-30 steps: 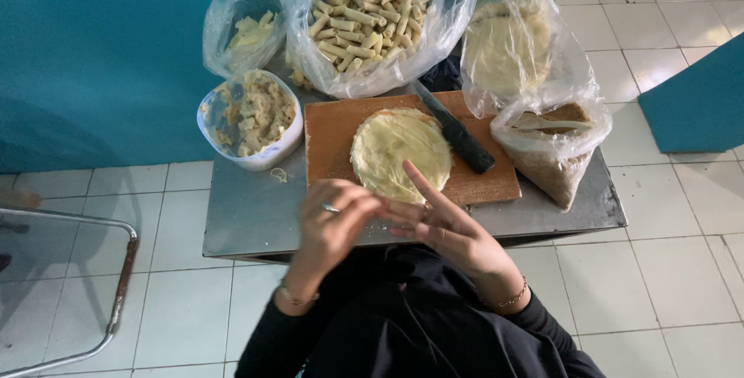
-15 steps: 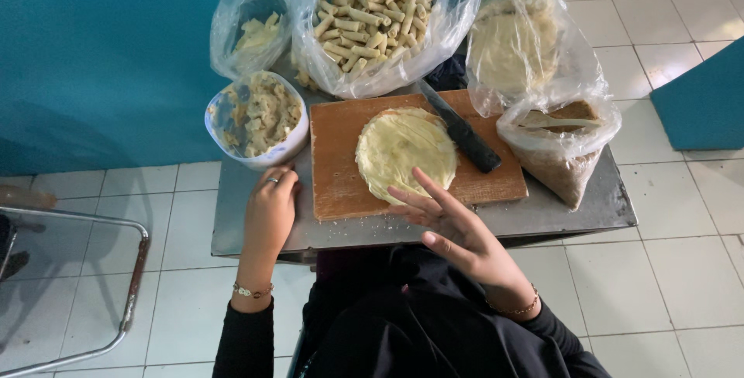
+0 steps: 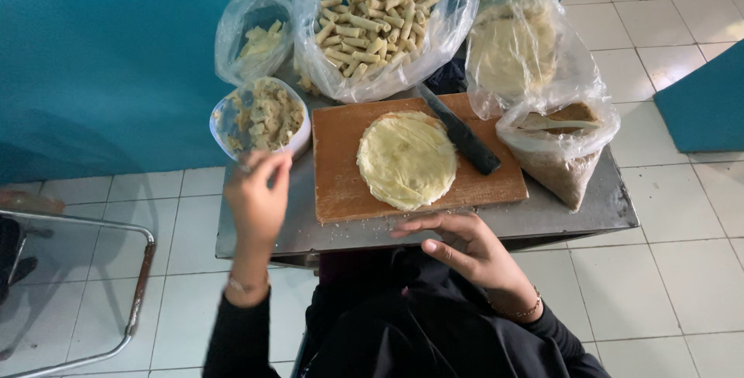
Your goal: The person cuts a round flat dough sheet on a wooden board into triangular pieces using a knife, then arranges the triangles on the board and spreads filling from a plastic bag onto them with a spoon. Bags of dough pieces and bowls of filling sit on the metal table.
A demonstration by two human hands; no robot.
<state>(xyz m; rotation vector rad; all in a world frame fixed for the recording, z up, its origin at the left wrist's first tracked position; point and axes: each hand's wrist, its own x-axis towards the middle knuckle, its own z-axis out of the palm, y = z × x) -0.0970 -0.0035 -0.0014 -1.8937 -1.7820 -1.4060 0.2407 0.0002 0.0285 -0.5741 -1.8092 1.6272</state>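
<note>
Looking down over dark sleeves at the near edge. Right hand [image 3: 473,254] hovering at the near rim of the metal table [image 3: 558,219], fingers spread and loosely open, gripping nothing, fingertips just short of the wooden cutting board [image 3: 341,169]. Left hand [image 3: 257,196] lifting at the left near corner of the table, fingers curling together at the near rim of the white bowl [image 3: 298,141]; pinching something small there or not, cannot tell. Bracelets showing on both wrists. Lying flat on the board, slightly right of its middle: round pale yellow wrapper sheet [image 3: 406,159], nothing on top of it. Resting diagonally on the far right part of the board: dark knife [image 3: 463,134], its near end just beside the sheet. Sitting left of the board, touching or nearly touching it: the white bowl holding chunky yellowish filling, with a spoon handle [image 3: 246,110] sticking up in it. Standing right of the board: clear bag of brown crumbs [image 3: 562,165]. Sitting far right: bag of stacked round pale sheets [image 3: 515,48]. Sitting far middle: big open clear bag of finished rolls [image 3: 372,17]. Sitting far left, behind the bowl: smaller clear bag [image 3: 252,33] with a few yellow pieces. Showing at near left on the tiled floor: metal chair frame [image 3: 139,269].
</note>
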